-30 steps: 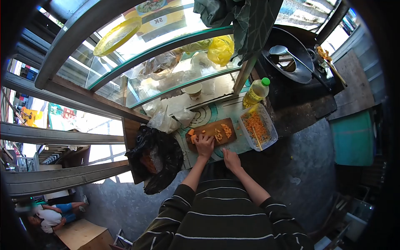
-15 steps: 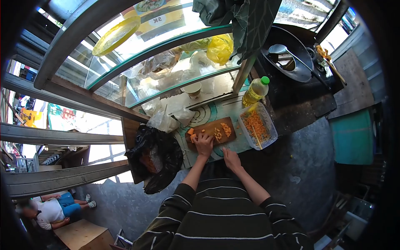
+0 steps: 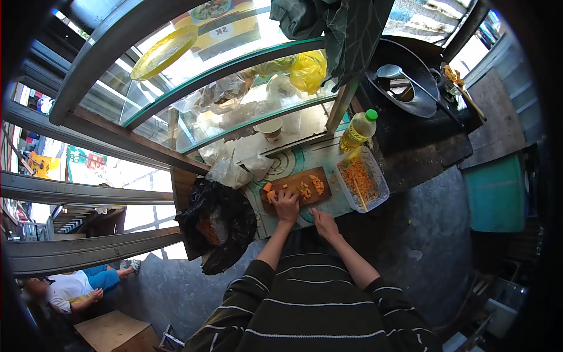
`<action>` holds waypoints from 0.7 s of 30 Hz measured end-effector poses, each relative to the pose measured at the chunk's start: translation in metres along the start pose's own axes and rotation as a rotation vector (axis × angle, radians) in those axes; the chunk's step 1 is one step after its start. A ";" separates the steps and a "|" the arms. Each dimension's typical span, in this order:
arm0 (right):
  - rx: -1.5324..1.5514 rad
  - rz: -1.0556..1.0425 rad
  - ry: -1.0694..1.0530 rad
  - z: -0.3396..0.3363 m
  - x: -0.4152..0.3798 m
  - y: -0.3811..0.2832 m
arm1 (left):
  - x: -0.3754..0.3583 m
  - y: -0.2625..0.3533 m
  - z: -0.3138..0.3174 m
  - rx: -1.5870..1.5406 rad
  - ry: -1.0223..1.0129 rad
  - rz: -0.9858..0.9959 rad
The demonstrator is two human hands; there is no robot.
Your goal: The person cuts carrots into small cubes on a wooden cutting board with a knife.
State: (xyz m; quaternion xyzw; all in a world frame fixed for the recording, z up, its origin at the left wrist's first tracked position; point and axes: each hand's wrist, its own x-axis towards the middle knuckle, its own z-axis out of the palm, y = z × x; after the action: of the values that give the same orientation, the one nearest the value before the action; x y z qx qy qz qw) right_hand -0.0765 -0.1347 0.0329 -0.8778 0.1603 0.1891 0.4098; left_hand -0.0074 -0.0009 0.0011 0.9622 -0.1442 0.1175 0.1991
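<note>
My left hand (image 3: 286,205) is on the wooden cutting board (image 3: 287,179), its fingers curled down over an orange carrot piece (image 3: 271,195). Another carrot chunk (image 3: 268,187) lies beside the fingertips. Small diced carrot (image 3: 316,185) sits in rows on the board's right part. My right hand (image 3: 326,224) is closed just off the board's near edge, apparently round a knife handle; the blade barely shows. Right of the board stands a clear plastic tub (image 3: 381,193) with chopped orange bits (image 3: 359,176) and a yellowish stick (image 3: 362,199) in it.
A yellow oil bottle (image 3: 359,130) with a green cap stands behind the tub. Farther right is a wok (image 3: 419,105) with a ladle (image 3: 390,71). A black plastic bag (image 3: 234,220) sits left of the board, below a glass display case (image 3: 234,126). A person (image 3: 76,288) sits at far left.
Both my hands keep almost the same place over the board. The seated person at far left has shifted posture, with the arms drawn closer together. The view has moved slightly.
</note>
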 end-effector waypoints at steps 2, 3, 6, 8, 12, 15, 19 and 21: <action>0.007 0.018 -0.007 -0.005 -0.002 -0.006 | 0.000 0.001 -0.001 -0.003 0.009 -0.008; 0.015 0.037 -0.015 -0.008 -0.003 -0.008 | 0.000 0.001 -0.001 -0.010 0.035 0.000; -0.017 0.018 -0.029 -0.012 -0.004 -0.011 | -0.001 0.004 -0.001 -0.014 0.065 -0.003; -0.033 -0.004 -0.026 -0.007 0.001 -0.004 | -0.001 0.004 0.001 -0.011 0.069 -0.011; -0.062 -0.014 -0.052 -0.001 0.011 0.000 | -0.003 0.005 0.003 0.017 0.062 -0.012; -0.061 -0.022 -0.041 0.003 0.016 0.002 | -0.004 0.004 0.004 0.013 0.058 -0.017; -0.060 -0.046 -0.044 -0.003 0.015 0.005 | -0.003 0.005 0.002 -0.019 0.074 -0.069; -0.059 -0.019 -0.076 -0.011 0.012 0.005 | 0.000 0.005 0.001 -0.013 0.078 -0.092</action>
State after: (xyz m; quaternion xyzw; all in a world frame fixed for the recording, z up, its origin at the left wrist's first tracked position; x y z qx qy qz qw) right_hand -0.0659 -0.1481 0.0302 -0.8833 0.1304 0.2230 0.3912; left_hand -0.0084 -0.0055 0.0019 0.9612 -0.0925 0.1445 0.2159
